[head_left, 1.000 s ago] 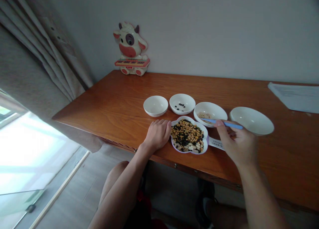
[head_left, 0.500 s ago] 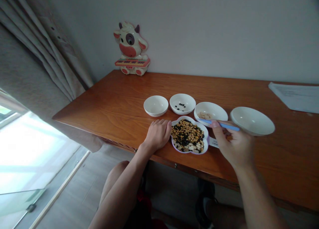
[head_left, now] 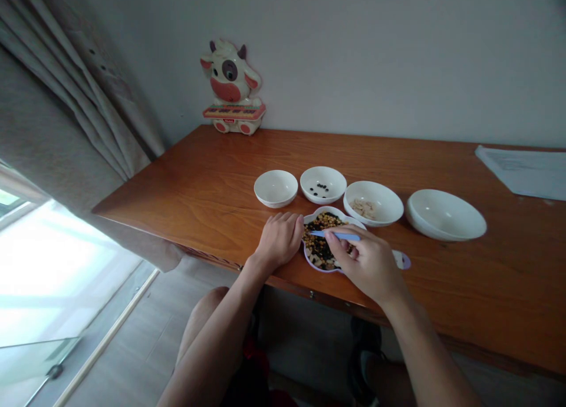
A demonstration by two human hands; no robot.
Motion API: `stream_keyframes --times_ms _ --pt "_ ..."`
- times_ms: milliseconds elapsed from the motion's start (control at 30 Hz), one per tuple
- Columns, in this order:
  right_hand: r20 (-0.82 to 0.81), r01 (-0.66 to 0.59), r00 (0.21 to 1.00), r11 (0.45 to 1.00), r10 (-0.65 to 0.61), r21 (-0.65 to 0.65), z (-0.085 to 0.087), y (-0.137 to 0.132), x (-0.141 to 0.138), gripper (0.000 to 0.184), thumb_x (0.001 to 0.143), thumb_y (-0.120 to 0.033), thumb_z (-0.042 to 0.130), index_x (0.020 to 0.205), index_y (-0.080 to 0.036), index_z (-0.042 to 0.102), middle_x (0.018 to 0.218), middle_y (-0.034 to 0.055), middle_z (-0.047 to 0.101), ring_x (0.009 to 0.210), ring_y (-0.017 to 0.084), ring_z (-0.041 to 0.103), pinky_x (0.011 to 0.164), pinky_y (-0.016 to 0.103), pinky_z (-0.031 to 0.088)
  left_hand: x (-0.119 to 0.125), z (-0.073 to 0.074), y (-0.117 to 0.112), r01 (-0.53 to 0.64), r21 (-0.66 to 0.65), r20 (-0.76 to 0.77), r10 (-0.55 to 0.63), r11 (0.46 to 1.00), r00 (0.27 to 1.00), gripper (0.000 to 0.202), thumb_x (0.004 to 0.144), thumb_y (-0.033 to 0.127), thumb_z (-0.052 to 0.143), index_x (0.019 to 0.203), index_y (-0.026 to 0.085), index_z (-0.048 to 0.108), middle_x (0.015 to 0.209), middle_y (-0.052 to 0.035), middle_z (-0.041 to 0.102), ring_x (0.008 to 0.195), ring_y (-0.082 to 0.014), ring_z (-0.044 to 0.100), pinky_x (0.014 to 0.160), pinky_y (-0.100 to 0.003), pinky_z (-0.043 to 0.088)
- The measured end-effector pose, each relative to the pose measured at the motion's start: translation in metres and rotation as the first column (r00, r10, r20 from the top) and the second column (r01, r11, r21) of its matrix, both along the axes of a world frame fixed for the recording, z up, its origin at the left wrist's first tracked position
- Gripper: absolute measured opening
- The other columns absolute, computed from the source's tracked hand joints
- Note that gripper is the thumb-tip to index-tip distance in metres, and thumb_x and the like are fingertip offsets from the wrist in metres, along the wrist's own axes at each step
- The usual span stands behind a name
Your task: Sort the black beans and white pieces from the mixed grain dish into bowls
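Wooden table (head_left: 198,189) — mixed-bean dish (head_left: 328,209), blue tweezers (head_left: 336,235)

A cow-shaped toy piano (head_left: 232,88) stands by the wall (head_left: 398,53), curtain (head_left: 66,100) left, papers (head_left: 526,170) far right.

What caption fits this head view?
Right hand holds blue tool over bean dish; left hand rests beside it.
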State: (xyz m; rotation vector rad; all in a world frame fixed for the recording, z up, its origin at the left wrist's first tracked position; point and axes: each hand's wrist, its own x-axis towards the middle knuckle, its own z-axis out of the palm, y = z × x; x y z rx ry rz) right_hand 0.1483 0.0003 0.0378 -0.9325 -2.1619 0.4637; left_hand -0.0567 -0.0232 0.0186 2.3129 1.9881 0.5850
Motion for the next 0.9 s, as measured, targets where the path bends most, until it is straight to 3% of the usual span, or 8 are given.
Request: stream_keyframes --times_ms 300,900 --pt "0.057 0.040 0.998 0.999 -0.040 -0.004 -0.0017 0.0015 -0.0097 0.025 0.099 -0.036 0.055 0.094 -0.022 0.075 0.096 0.0068 0.078 0.081 0.021 0.070 0.073 0.034 0.052 -0.0004 -0.0002 -0.0005 -0.006 0.007 -0.011 0.006 1.000 1.000 0.038 0.109 0.029 0.028 0.086 0.019 0.057 0.089 -0.0063 0.069 0.080 -0.0203 0.064 0.074 -0.033 0.044" --pt "0.135 0.005 0.991 0.999 0.000 -0.041 -0.0050 0.0041 -0.0104 0.027 0.100 -0.038 0.054 0.097 -0.023 0.076 0.112 0.0060 0.078 0.102 0.024 0.073 0.090 0.039 0.055 -0.0004 -0.0010 0.0001 -0.004 0.003 -0.002 0.004 1.000 1.000 0.039 0.108 0.028 0.028 0.086 0.019 0.058 0.089 -0.0066 0.070 0.082 -0.0206 0.064 0.077 -0.033 0.046"
